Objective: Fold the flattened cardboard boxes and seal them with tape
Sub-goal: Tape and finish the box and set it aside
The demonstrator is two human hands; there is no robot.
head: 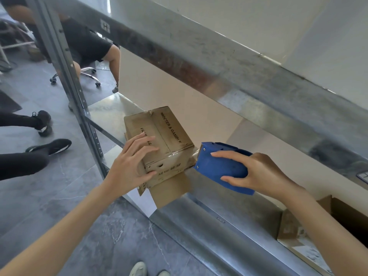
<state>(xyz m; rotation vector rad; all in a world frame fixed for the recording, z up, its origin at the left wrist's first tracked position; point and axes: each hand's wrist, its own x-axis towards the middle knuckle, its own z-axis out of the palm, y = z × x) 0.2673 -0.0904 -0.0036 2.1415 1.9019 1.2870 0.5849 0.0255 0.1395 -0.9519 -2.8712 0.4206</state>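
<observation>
A small brown cardboard box (169, 132) with black print stands on a metal shelf (211, 212), its top flaps closed and a strip of clear tape along the seam. A lower flap hangs loose over the shelf's front edge. My left hand (133, 166) rests on the box's near left corner, fingers spread over the top and thumb on the front face. My right hand (256, 174) grips a blue tape dispenser (219, 166), whose toothed nose touches the box's right side near the top edge.
The shelf's upper beam (219, 72) crosses the view above the box. An open cardboard box (338, 218) lies on the shelf at lower right. A seated person's legs (95, 52), an office chair base (89, 74) and other people's feet (47, 146) are on the grey floor at left.
</observation>
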